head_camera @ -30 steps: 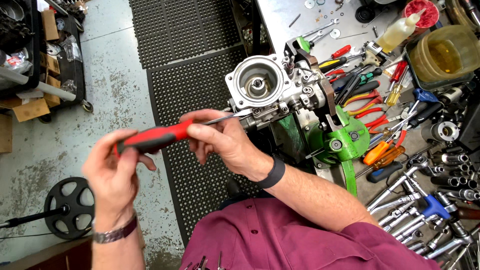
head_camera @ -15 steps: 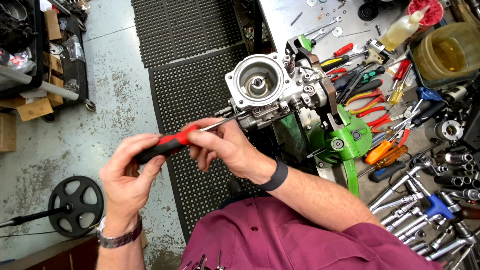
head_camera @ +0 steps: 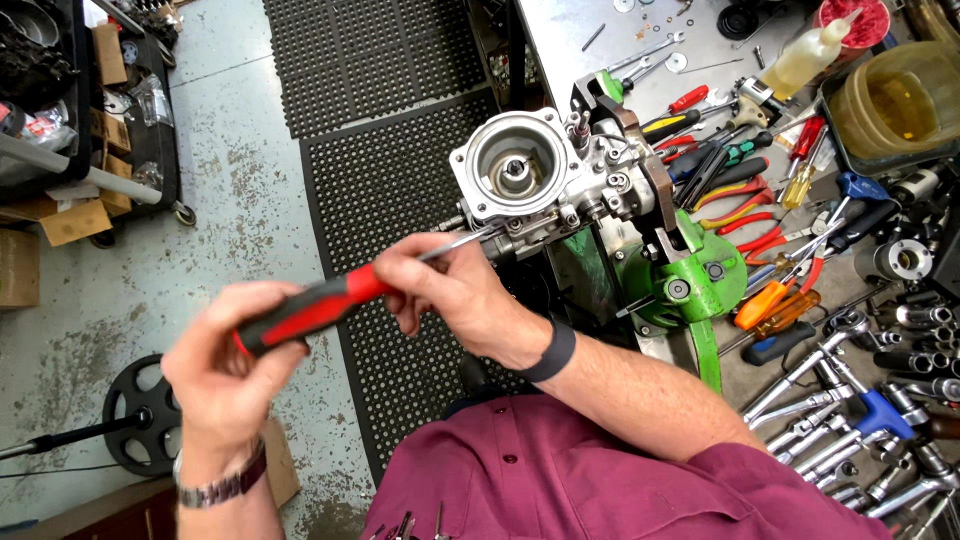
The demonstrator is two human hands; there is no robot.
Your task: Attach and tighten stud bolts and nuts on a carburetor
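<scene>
A silver carburetor (head_camera: 520, 170) with a round open throat is clamped in a green vise (head_camera: 690, 280) at the bench edge. A long screwdriver with a red and black handle (head_camera: 320, 305) points its tip at the carburetor's lower left side. My left hand (head_camera: 225, 375), with a wristwatch, is wrapped around the rear of the handle. My right hand (head_camera: 450, 295), with a black wristband, pinches the front of the handle and the shaft close to the carburetor.
The steel workbench (head_camera: 600, 25) on the right is crowded with screwdrivers, pliers (head_camera: 745, 215), socket wrenches (head_camera: 850, 400), an oil bottle (head_camera: 805, 55) and a yellow tub (head_camera: 890, 105). Black rubber mats (head_camera: 390, 200) cover the floor below. A weight plate (head_camera: 140, 415) and boxes lie at the left.
My left hand slid forward on the handle, then back to its rear end. The screwdriver tip stays at the carburetor and my right hand keeps its hold near the shaft.
</scene>
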